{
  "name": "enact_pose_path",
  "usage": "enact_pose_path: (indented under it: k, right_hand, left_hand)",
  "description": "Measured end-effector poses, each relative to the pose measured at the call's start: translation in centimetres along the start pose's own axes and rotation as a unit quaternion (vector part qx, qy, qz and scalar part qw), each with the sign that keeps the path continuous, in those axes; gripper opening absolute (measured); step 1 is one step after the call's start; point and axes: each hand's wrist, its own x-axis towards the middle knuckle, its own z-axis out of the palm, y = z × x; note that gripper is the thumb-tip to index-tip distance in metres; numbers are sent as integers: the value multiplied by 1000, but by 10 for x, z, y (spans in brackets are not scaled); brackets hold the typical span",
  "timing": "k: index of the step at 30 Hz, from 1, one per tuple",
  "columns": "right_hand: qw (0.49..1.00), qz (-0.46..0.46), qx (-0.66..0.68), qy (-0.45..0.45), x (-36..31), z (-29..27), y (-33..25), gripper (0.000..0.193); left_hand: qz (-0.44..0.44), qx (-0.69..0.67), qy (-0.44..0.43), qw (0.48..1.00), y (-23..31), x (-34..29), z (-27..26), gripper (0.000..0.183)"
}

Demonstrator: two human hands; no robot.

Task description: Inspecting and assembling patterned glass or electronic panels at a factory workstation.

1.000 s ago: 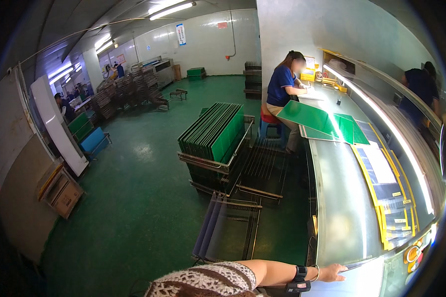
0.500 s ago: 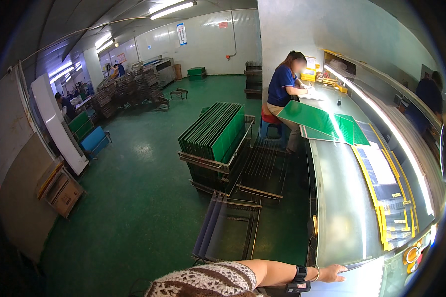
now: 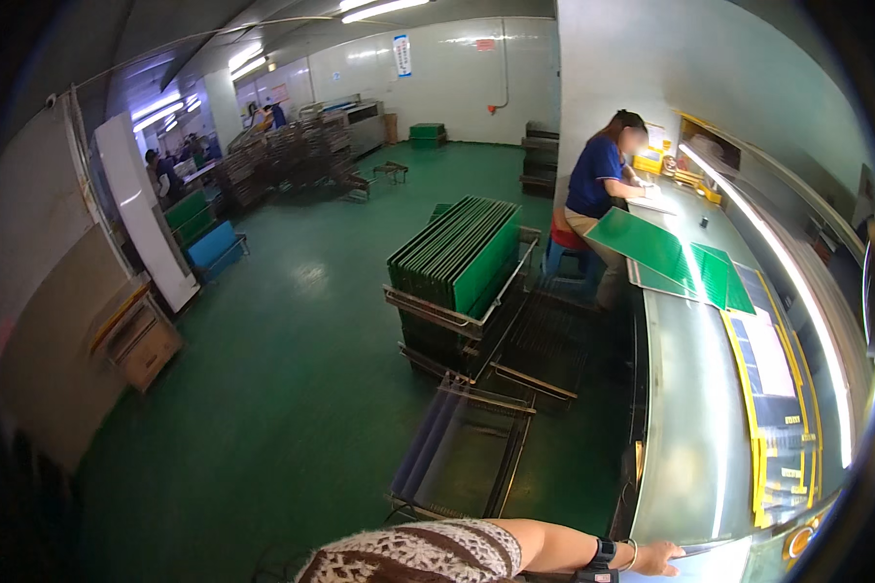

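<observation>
My left arm, in a brown and white patterned knit sleeve, comes in at the lower edge and reaches right. My left hand (image 3: 659,559) rests at the near end of the bench, fingers extended and touching the dark edge of a pale, bright panel (image 3: 719,565). Most of that panel is cut off by the frame. A black strapped device (image 3: 601,564) and a thin bangle (image 3: 634,556) sit on this wrist. My right hand is out of view.
The metal-topped bench (image 3: 685,418) runs away along the right, bearing yellow-edged dark sheets (image 3: 773,389) and green panels (image 3: 651,248). A seated person (image 3: 598,185) writes at its far end. Left of it stand a rack of green panels (image 3: 457,257) and an open metal rack (image 3: 467,447).
My view has turned slightly, so the room sits further right. My left hand stays at the panel's edge, now lower in view, its fingers less spread. The seated person keeps writing.
</observation>
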Motion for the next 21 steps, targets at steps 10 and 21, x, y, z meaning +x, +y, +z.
enact_pose_path:
  k: [10,21]
  right_hand:
    - [1000,5,-20,-6,-5,11,-17,33]
    - [998,24,3,51,-36,-16,-6,34]
  left_hand:
    - [-58,-40,-11,997,-26,20,8,46]
    - [60,-66,5,996,27,-8,-7,39]
